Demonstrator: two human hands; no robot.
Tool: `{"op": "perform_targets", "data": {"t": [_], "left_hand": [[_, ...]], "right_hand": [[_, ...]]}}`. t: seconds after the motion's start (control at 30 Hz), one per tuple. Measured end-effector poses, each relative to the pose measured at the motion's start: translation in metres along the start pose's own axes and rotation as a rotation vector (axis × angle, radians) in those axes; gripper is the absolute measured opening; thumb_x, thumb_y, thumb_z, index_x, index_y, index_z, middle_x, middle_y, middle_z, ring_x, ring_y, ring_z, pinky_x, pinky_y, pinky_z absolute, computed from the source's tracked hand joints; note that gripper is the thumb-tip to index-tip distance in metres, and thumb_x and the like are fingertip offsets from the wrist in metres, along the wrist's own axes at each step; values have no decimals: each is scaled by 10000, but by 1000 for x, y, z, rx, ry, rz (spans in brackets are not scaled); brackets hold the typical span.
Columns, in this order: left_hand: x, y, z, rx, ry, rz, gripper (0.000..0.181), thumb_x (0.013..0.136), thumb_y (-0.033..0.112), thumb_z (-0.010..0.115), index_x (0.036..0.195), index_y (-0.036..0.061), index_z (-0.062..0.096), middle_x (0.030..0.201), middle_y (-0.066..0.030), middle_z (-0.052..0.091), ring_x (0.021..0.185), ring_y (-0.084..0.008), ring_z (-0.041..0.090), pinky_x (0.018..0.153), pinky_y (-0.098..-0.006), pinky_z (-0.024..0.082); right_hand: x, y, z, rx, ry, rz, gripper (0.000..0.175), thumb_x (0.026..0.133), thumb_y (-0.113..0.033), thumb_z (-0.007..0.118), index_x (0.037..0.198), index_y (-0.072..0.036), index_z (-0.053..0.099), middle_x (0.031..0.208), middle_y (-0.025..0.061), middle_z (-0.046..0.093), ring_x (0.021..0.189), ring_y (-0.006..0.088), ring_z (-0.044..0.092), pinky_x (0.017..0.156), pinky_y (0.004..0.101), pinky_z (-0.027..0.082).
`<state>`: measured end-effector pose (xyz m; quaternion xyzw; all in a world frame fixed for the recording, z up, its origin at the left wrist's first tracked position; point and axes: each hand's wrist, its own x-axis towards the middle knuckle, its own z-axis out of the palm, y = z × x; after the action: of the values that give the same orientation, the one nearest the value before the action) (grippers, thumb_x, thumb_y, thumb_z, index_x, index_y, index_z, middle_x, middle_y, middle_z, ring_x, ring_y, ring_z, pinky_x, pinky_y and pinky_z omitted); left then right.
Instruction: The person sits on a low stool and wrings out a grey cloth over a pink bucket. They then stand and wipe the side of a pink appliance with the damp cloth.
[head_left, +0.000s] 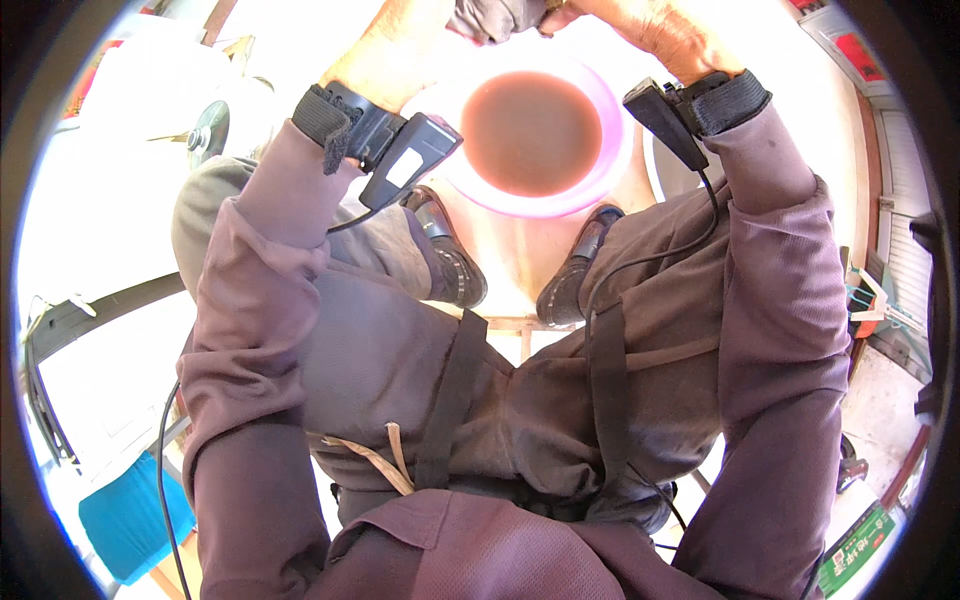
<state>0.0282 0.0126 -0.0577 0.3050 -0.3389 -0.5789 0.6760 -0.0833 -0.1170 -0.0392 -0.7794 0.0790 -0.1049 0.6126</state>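
A wet-looking grey cloth (499, 19) is at the top edge, above the far side of a pink-rimmed basin (536, 205) with murky brown water (531, 131). From the right, my right hand (637, 22) has its fingertips curled on the cloth's edge. My left hand (405, 45) comes in from the left beside the cloth, its fingers cut off by the frame and washed out by glare. Each wrist carries a black strapped device with a cable. The basin stands on the floor just beyond my dark shoes (457, 274).
A second, pale-rimmed vessel (671, 169) shows partly behind my right knee. An electric fan or similar round metal part (208, 135) is at the left, blurred by glare. At lower left lies a blue cloth-like thing (135, 517); a green printed box (859, 551) is at lower right.
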Motion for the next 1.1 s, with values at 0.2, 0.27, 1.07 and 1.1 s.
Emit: {"op": "perform_targets", "data": {"t": [0.2, 0.27, 1.07, 1.1], "left_hand": [[3, 6, 1, -248, 183, 86, 309, 1036, 281, 472, 1062, 19, 634, 1013, -163, 705, 934, -295, 680, 889, -429, 534], [2, 16, 3, -215, 197, 154, 311, 1032, 291, 469, 1058, 29, 635, 1008, -159, 708, 935, -289, 681, 890, -431, 533], [-4, 8, -2, -231, 519, 117, 309, 992, 272, 512, 1210, 70, 601, 1194, -104, 661, 1133, -263, 625, 1028, -464, 480], [-4, 9, -2, -231, 514, 139, 278, 983, 259, 519, 1178, 82, 607, 1150, -90, 668, 1098, -256, 632, 1003, -457, 489]], "right_hand": [[-7, 3, -7, 160, 259, 112, 912, 978, -700, 394, 1430, 90, 440, 1331, 223, 554, 1099, 302, 598, 839, 401, 539], [-11, 10, 1, 284, 214, 202, 751, 1010, -607, 429, 1372, 46, 511, 1237, 175, 603, 1048, 248, 614, 803, 364, 531], [-19, -14, -14, 195, 482, -140, 339, 992, -256, 592, 1217, -14, 669, 989, 61, 707, 907, 128, 640, 814, 285, 527], [-20, -14, -12, 151, 411, -152, 370, 982, -276, 611, 1237, -12, 658, 1016, 74, 703, 927, 143, 640, 837, 292, 524]]}}
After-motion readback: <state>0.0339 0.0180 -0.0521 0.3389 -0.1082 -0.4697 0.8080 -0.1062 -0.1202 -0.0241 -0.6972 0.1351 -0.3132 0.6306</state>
